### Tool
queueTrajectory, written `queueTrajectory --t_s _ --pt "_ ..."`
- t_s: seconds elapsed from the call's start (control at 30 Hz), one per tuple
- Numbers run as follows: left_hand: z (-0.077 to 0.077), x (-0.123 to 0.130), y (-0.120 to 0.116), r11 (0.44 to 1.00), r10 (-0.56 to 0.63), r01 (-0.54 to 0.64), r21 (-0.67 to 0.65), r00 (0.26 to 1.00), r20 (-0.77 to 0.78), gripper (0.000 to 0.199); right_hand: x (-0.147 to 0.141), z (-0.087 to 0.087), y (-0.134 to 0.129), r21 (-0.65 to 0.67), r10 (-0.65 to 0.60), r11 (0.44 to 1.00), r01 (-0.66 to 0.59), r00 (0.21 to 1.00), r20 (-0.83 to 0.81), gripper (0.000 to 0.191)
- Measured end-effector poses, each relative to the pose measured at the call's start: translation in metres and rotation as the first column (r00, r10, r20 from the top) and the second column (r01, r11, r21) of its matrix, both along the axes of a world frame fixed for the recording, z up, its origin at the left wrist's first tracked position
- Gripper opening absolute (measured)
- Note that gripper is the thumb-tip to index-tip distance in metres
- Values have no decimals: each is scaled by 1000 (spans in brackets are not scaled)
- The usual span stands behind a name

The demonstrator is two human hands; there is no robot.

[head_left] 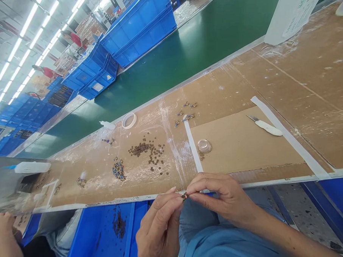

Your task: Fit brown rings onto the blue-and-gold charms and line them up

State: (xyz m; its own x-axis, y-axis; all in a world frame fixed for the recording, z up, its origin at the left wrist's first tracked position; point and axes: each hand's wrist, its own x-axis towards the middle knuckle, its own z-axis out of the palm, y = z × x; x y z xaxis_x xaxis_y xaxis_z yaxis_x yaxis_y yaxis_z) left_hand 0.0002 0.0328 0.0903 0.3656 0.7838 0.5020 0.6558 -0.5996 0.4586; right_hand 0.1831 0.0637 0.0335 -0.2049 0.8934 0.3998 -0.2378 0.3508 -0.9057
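Both hands meet at the table's front edge, low in the middle of the view. My left hand (161, 223) pinches a small metallic part (184, 196) between thumb and fingertips. From the right, my right hand (220, 196) reaches the same part with its thumb and index finger closed on it. Fingertips cover most of the part, so its shape is unclear. Beyond the hands lie scattered small brown round pieces (141, 148), a pile of blue and brass parts (118, 170), and several similar parts (188, 116) near a white tape strip (192, 146).
A small clear cup (204, 146) and a white-handled tool (268, 127) rest on cardboard. A tape roll (129, 121) lies near the green belt (157, 68). Blue crates (138, 27) stand beyond. Another person's hand (7, 241) is at the lower left, beside a blue bin (105, 237).
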Motion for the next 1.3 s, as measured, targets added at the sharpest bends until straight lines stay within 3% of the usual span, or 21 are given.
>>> queueTrajectory --t_s 0.47,0.8,1.13,1.3 --pt "3 7 1 998 3 -1 59 999 -38 24 0 -3 -2 0 9 1000 -9 1000 -5 10" --pt "13 -2 -16 970 -66 121 212 966 -250 24 -3 -10 -4 39 -13 999 15 999 -35 17" --pt "8 1 -21 986 -29 61 155 980 -197 37 -3 -4 -4 70 -21 997 23 999 -32 17" --pt "10 -3 -18 990 -46 68 126 985 -167 32 -3 -5 -4 64 -16 998 17 1000 -25 18"
